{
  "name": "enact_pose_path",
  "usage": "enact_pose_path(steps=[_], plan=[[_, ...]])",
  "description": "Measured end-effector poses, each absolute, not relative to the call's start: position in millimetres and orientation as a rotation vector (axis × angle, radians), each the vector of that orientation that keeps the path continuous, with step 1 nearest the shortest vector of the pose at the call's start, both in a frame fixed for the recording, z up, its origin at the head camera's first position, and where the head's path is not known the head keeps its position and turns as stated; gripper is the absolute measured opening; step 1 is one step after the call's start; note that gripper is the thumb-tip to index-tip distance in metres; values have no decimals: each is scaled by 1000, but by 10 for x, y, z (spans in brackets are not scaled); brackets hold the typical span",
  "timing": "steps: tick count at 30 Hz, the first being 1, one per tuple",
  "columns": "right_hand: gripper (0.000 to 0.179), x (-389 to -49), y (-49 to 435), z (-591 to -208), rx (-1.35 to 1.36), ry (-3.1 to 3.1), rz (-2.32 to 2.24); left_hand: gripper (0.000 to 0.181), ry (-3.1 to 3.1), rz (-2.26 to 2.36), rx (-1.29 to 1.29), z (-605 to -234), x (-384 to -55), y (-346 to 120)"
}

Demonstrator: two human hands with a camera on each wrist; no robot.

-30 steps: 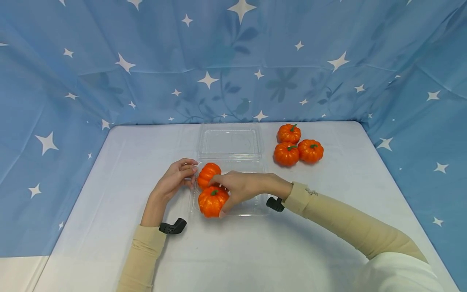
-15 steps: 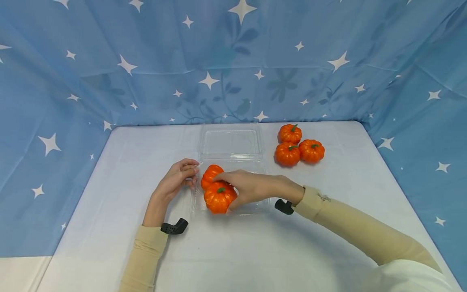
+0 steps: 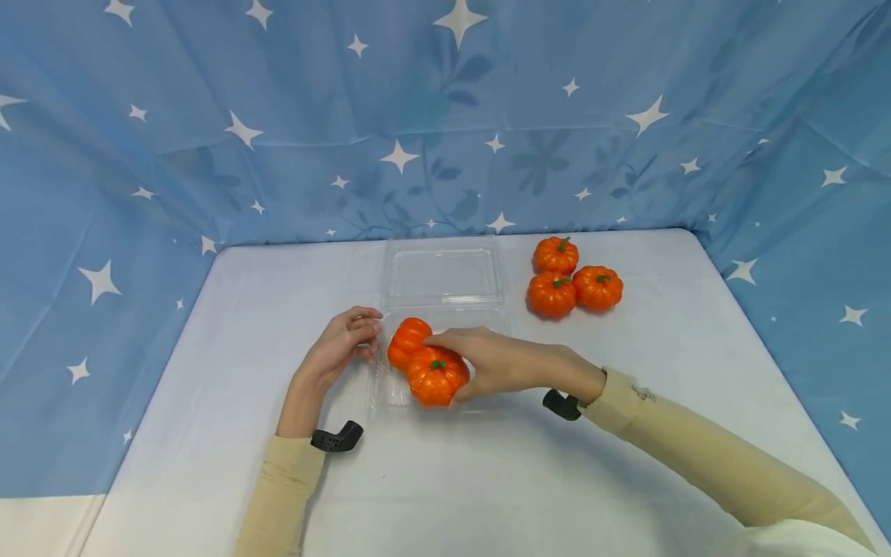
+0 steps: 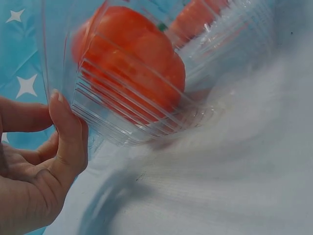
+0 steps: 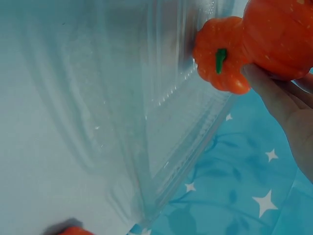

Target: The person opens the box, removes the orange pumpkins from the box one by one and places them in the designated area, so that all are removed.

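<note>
My right hand [image 3: 497, 360] grips an orange toy pumpkin [image 3: 437, 377] with a green stem, over the base of a clear plastic clamshell container [image 3: 480, 317]. A second pumpkin [image 3: 408, 340] lies tilted inside at the base's left end, behind the held one. In the right wrist view the held pumpkin [image 5: 281, 39] overlaps the one in the container [image 5: 210, 58], and fingers curve under it. My left hand [image 3: 341, 348] is at the container's left edge; in the left wrist view its thumb and finger [image 4: 63, 112] pinch the clear rim.
The container's open lid [image 3: 445, 275] lies flat toward the back. Three more pumpkins [image 3: 551, 295] stand clustered on the white table [image 3: 445, 487], right of the lid. A blue starry curtain [image 3: 445, 116] borders the back and sides.
My right hand has moved the gripped pumpkin rightward and slightly back along the container. The pumpkin behind it has shifted a little right. My left hand stays at the left edge.
</note>
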State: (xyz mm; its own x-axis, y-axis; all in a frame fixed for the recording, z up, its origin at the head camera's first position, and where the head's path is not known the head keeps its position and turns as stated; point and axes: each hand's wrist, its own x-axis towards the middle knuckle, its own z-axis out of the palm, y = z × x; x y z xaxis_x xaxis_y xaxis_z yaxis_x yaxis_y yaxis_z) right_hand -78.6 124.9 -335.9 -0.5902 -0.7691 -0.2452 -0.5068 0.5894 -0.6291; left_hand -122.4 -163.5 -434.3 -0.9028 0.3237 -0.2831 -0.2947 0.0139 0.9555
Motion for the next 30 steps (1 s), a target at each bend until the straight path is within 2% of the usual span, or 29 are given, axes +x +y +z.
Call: enact_pose_path(steps=[30], plan=[[85,-662,1926,-3393,-836,2547,-797,39,1857,1938,4,-4347,-1187,-1668]])
